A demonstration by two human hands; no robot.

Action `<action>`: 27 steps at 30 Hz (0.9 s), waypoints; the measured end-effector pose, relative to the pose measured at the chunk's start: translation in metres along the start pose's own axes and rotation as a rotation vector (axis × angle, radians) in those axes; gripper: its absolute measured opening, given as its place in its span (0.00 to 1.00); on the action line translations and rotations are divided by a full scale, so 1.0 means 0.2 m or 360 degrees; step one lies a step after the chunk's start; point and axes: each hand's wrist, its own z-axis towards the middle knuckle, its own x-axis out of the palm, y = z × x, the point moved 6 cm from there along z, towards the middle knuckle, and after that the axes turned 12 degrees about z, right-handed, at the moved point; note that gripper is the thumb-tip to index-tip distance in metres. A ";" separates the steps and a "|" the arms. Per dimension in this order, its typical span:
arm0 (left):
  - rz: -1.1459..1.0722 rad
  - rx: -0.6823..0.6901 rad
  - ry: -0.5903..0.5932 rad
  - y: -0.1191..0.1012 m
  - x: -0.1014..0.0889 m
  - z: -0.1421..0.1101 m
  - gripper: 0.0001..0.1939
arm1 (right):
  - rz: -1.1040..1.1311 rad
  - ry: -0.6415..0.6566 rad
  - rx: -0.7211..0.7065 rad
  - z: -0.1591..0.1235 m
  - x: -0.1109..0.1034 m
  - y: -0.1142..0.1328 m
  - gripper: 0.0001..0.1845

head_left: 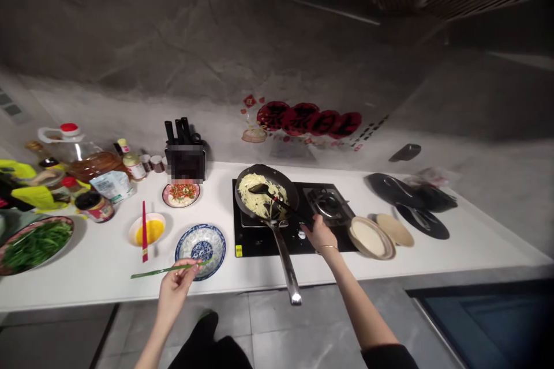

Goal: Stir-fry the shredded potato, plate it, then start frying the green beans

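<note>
My right hand (321, 234) is closed around the handle of a black spatula (298, 211). Its head rests among pale yellow shreds (251, 193) in a dark frying pan (288, 179), on the left burner. The pan's metal handle (285, 262) points toward me, and neither hand touches it. Thin green chopsticks (151, 273) are pinched in my left hand (178, 279), lying nearly level. Their right end is over the rim of a blue-and-white plate (182, 249). Left of it, red chopsticks (144, 230) lie across a bowl (134, 233) of beaten egg (154, 232).
The black gas stove (259, 245) has a second burner (329, 204). Right of it are a pale oval container (373, 237) and dark lids (422, 222). Leftward stand a knife block (186, 164), a topping dish (182, 194), a plate of greens (38, 245) and an oil jug (93, 161).
</note>
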 end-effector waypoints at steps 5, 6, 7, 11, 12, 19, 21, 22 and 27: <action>0.0017 -0.0002 0.0013 -0.04 0.18 0.11 0.18 | -0.0116 0.0282 -0.0466 0.13 0.03 0.14 0.27; 0.0015 0.0013 0.0013 -0.06 0.21 0.12 0.18 | -0.0198 0.0311 -0.0533 0.15 0.02 0.16 0.26; 0.0012 0.0025 0.0010 -0.07 0.25 0.12 0.19 | -0.0281 0.0327 -0.0583 0.18 -0.02 0.18 0.25; -0.0001 0.0049 -0.0122 -0.09 0.33 0.11 0.20 | -0.0473 0.0420 -0.0824 0.25 -0.29 0.17 0.20; -0.0026 0.0046 -0.0217 -0.09 0.33 0.10 0.20 | -0.0504 0.0456 -0.0889 0.24 -0.37 0.14 0.20; -0.0045 -0.0050 -0.0724 -0.02 0.42 -0.08 0.19 | -0.0732 0.0578 -0.1184 0.13 -0.48 0.10 0.20; 0.0052 -0.0064 -0.0771 -0.01 0.46 -0.15 0.19 | -0.0797 0.0448 -0.1194 0.16 -0.38 0.19 0.21; 0.0111 -0.0080 -0.0800 -0.01 0.47 -0.19 0.19 | -0.0810 0.0386 -0.1180 0.19 -0.34 0.24 0.22; 0.0194 -0.0225 -0.0930 0.01 0.50 -0.31 0.21 | -0.0637 0.0318 -0.1064 0.43 -0.25 0.41 0.23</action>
